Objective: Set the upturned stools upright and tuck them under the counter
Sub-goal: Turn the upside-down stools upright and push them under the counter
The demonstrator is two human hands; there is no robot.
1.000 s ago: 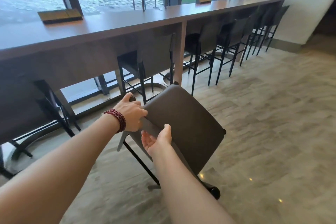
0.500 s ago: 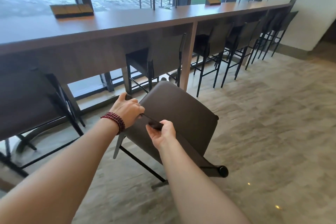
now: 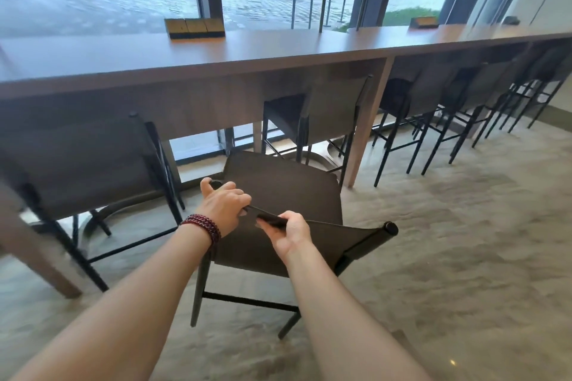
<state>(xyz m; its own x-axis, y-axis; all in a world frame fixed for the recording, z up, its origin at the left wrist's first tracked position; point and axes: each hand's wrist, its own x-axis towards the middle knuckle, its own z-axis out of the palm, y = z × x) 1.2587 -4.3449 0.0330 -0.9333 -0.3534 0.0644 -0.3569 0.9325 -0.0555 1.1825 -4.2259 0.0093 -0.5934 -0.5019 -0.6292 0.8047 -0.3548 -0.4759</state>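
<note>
I hold the dark stool [image 3: 288,195] by the top edge of its backrest. My left hand [image 3: 224,210] curls over the left corner post and my right hand [image 3: 289,233] pinches the fabric edge just beside it. The seat faces up and runs from my hands toward the bench [image 3: 278,52], with the legs down on the floor [image 3: 448,241]. A tucked stool [image 3: 83,164] sits left of my hands, and a second tucked stool [image 3: 334,111] sits beyond them.

Bare forearms [image 3: 123,303] — a dark-red beaded bracelet [image 3: 202,227], several strands, circles the left wrist.
</note>
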